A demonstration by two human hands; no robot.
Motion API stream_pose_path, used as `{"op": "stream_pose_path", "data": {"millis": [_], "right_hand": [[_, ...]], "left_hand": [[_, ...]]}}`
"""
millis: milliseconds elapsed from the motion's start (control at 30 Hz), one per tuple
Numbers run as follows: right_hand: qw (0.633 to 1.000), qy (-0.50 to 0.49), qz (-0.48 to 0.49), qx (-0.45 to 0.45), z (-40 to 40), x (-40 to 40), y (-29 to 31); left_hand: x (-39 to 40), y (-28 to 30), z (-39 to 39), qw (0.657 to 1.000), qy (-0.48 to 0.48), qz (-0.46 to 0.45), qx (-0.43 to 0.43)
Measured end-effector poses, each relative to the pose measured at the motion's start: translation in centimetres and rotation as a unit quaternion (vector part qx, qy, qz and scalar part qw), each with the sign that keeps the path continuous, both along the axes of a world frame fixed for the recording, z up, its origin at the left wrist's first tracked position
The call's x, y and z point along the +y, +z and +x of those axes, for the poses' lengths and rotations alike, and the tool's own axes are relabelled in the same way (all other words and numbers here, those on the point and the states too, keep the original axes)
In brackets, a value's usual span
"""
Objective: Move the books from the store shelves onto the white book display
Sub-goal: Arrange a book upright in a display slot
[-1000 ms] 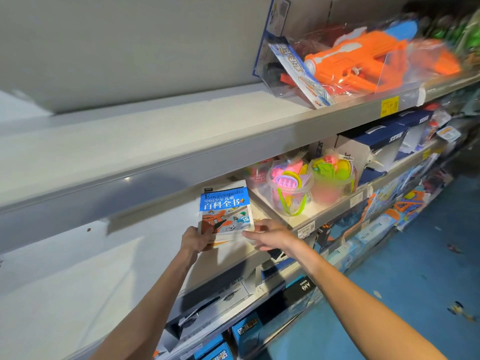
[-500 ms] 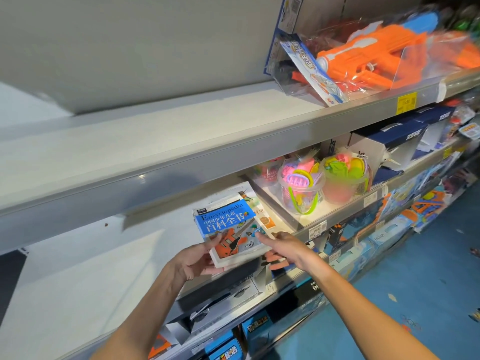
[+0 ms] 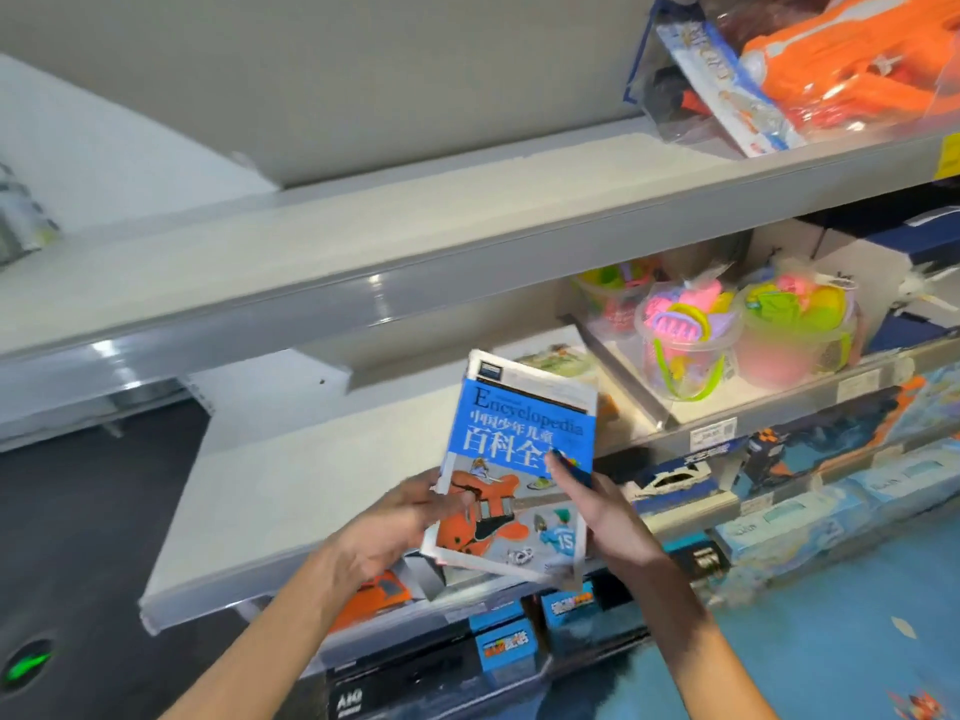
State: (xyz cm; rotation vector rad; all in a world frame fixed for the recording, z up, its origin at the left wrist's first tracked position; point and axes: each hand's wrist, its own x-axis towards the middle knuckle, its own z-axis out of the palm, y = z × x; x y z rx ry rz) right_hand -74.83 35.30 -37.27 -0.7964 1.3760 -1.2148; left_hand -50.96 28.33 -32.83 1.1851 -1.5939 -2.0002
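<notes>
The step in hand looks like the pick-up: a book [image 3: 517, 472] with a blue band and cartoon pictures on its cover is held in both hands, clear of the middle shelf [image 3: 291, 485] and out in front of its edge, cover facing the person and its top tilted away. The left hand [image 3: 400, 517] grips the book's left edge, thumb lying across the cover near the orange cartoon figure and the other fingers curled behind, out of sight. The right hand [image 3: 602, 504] grips the right edge, its fingertips [image 3: 558, 457] pressed on the blue band and partly covering the last printed character, the palm tucked under the lower right corner; both hands are closed on the book rather than spread. Behind the fingers, further back on the shelf, another book [image 3: 563, 358] seems to lie flat, though only a strip of it shows. To the right of the right hand stand tubs of bright plastic toys [image 3: 685, 335], and above them a packaged orange water gun [image 3: 841, 70] sits on the upper shelf. The white book display is not in view, so the next move, as I judge it, calls for turning away from the shelves and carrying the book level, keeping both grips firm so the pages do not splay.
</notes>
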Motion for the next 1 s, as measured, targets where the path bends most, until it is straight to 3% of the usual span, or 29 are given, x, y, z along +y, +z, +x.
{"op": "stream_pose_path", "data": {"millis": [200, 400, 533, 700, 1000], "right_hand": [[0.997, -0.031, 0.001, -0.077, 7.0, 1.8, -2.4], [0.993, 0.006, 0.001, -0.114, 14.8, 3.9, -3.0], [0.993, 0.047, 0.006, -0.109, 21.7, 3.9, -2.7], [0.996, 0.028, 0.035, -0.073, 34.4, 1.8, -2.9], [0.99, 0.123, 0.066, -0.027, 55.7, -1.6, -0.4]], "left_hand": [[3.4, -1.5, 6.0, 0.999, 0.017, -0.016, -0.03], [4.8, -2.9, 14.3, 0.997, 0.03, -0.048, -0.055], [5.1, -3.8, 22.0, 0.995, 0.068, -0.066, -0.042], [5.8, -4.2, 34.6, 0.995, 0.078, -0.065, 0.01], [5.4, -4.8, 55.3, 0.969, 0.241, -0.032, 0.033]]}}
